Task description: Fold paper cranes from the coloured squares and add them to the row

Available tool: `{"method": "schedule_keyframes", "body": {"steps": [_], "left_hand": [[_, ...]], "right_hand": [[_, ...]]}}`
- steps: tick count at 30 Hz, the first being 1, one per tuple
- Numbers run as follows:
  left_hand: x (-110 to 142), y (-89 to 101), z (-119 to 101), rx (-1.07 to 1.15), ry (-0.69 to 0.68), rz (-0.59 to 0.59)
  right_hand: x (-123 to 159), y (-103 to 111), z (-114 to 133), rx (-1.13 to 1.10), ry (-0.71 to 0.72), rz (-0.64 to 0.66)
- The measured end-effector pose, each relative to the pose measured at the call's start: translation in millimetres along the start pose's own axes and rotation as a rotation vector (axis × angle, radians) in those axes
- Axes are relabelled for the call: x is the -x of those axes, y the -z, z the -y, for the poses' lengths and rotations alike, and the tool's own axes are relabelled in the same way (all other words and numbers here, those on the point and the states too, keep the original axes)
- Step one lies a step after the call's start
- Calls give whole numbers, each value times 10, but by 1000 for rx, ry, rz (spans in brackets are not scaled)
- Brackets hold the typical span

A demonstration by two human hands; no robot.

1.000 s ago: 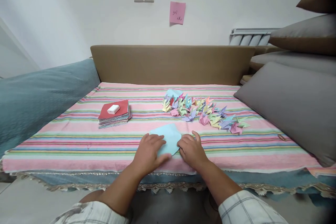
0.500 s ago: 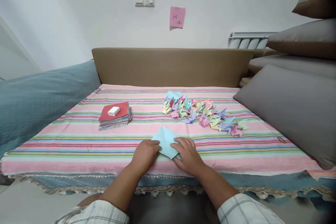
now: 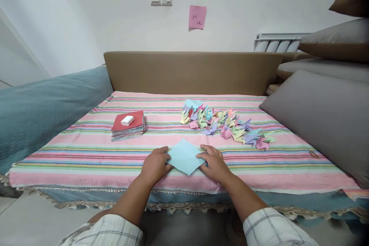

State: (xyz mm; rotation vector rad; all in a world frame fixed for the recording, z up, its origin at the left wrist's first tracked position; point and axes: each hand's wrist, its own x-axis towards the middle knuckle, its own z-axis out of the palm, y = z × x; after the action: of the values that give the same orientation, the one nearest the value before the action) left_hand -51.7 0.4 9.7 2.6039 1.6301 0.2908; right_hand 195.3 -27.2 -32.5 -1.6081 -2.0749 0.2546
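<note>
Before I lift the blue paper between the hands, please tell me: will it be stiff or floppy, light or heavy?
The blue paper is probably light, as it looks thin. It may droop if lifted by one corner, being broad and flat. A push might slide it, since only fingers at its sides seem to touch it.

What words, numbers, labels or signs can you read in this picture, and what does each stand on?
"301": handwritten on the pink note on the wall.
Below it, same note: handwriting too small to read.
None readable elsewhere, including the light-blue paper.
</note>
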Motion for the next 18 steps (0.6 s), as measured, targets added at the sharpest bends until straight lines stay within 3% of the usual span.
{"method": "schedule_keyframes", "body": {"steps": [7,18], "left_hand": [[-56,101,110,76,173,51],[-100,91,88,0,207,21]], "right_hand": [[-47,69,-46,-52,-129,-19],[-127,-30,-31,-7,-270,-103]]}}
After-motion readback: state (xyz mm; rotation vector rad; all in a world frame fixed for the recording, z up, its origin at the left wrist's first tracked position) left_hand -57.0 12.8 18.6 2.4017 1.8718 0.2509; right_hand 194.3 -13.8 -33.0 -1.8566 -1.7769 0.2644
